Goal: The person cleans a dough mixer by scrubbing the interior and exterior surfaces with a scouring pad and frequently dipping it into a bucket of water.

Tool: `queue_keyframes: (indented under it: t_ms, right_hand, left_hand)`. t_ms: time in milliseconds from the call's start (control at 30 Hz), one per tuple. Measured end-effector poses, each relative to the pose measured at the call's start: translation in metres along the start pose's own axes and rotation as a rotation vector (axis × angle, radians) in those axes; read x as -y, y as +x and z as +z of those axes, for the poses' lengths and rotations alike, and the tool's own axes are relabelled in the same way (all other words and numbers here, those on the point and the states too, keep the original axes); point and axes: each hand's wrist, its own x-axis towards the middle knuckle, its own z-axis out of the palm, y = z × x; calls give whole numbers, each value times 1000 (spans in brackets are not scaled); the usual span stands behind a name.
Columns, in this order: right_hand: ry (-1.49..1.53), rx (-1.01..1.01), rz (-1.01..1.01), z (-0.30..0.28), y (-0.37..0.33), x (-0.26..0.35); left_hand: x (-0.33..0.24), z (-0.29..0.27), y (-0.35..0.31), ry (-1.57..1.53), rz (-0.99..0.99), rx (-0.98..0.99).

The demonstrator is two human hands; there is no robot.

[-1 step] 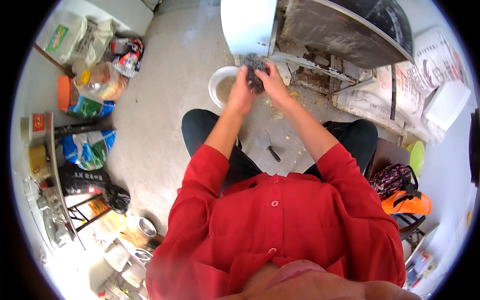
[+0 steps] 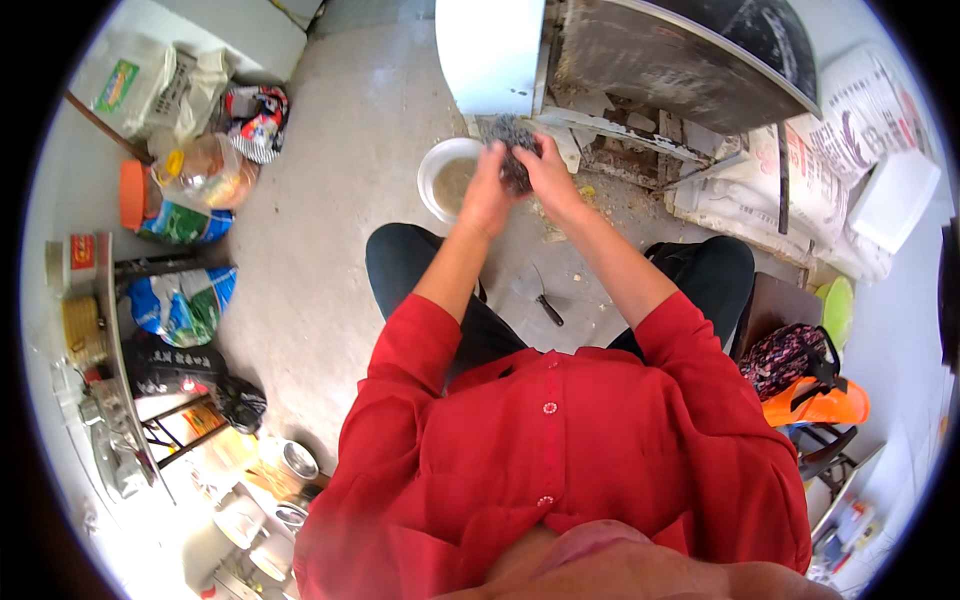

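A dark grey, shaggy wad [image 2: 512,135] is held between both hands, close to the lower edge of a pale panel. My left hand [image 2: 488,195] closes on its left side, and my right hand [image 2: 548,172] grips it from the right, fingers over its top. What the wad is made of cannot be made out. Just left of my hands, a white basin [image 2: 430,165] of cloudy brownish water stands on the floor. A small tool with a black handle [image 2: 550,310] and a thin blade lies on the floor between my legs.
Ahead stands a worn cabinet-like unit with a dark panel [image 2: 690,60] and crumbly debris [image 2: 620,165] beneath. White sacks [image 2: 800,180] are stacked at right. Along the left are bags [image 2: 180,305], a plastic jar [image 2: 205,170] and a shelf rack [image 2: 115,330].
The view has shifted slightly. My left fingers sit a little differently on the wad; both hands still hold it in nearly the same place.
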Motion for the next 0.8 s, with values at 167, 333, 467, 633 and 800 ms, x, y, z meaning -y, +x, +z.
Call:
queue_keyframes:
  t_ms: [167,333,467,633,800]
  right_hand:
    - [-283,114,-7,-52,-36,-4]
    - [-800,244,-194,-151,-62,-9]
    - [-557,169,-18,-222,-60,-19]
    - [-587,-92,-34,-281,-40,-68]
    - [-532,51,-108,-286,-41,-57]
  left_hand:
    - [32,30,-23,-18,-80,-21]
    - [21,61,-21,328,-195,-68]
    - [-40,108,1,768,64,-133]
    - [-101,170,50,531,499,-263]
    - [-59,226,96,370,881,-548]
